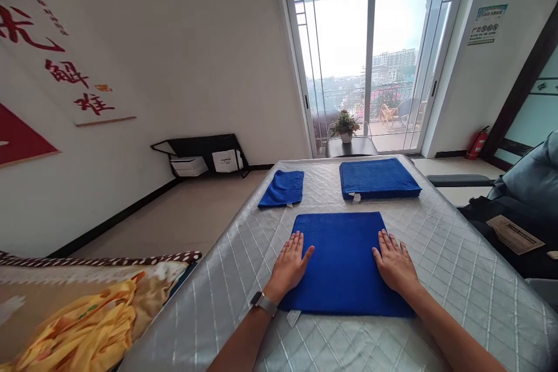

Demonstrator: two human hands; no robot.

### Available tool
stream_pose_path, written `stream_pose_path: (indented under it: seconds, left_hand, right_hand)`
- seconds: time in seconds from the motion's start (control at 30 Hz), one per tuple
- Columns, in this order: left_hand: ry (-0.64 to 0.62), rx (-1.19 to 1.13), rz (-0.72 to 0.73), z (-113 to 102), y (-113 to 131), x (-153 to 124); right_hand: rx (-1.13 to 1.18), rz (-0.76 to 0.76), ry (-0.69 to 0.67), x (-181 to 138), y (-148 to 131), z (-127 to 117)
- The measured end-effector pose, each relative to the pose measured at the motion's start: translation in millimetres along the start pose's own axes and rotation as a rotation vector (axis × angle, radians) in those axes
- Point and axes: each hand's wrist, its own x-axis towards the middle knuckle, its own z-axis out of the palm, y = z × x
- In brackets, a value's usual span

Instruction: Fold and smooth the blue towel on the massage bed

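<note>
Head view: left hand (290,264), right hand (394,267) lie flat, fingers together, on towel (342,261) edges.

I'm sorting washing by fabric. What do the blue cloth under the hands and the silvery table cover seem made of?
The blue cloth looks like terry or microfibre towelling: matt, soft nap, thick folded edges, a sewn tag. The table cover looks like quilted synthetic, perhaps satin polyester: slight sheen, stitched diamond lines.
</note>
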Motion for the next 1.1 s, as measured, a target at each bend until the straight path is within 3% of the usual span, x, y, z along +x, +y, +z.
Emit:
stream_pose_path:
  seconds: [0.37, 0.6, 0.77, 1.1]
  left_hand:
    - [0.046, -0.019, 0.026, -1.2, 1.0, -0.2]
    - [0.075, -0.044, 0.02, -3.9, 3.0, -1.6]
    - [0.069, -0.07, 0.012, -3.5, 2.4, -1.8]
    - [0.081, -0.048, 0.011, 1.4, 1.1, -1.2]
  right_hand:
    - [-0.03, -0.011, 0.021, 1.4, 3.2, 6.9]
    - [-0.098, -0.059, 0.064, -5.7, -0.2, -4.1]
    - [-0.139, -0.098, 0.003, -23.6, 4.0, -11.1]
    - [-0.055, -0.063, 0.02, -65.5, 9.0, 10.1]
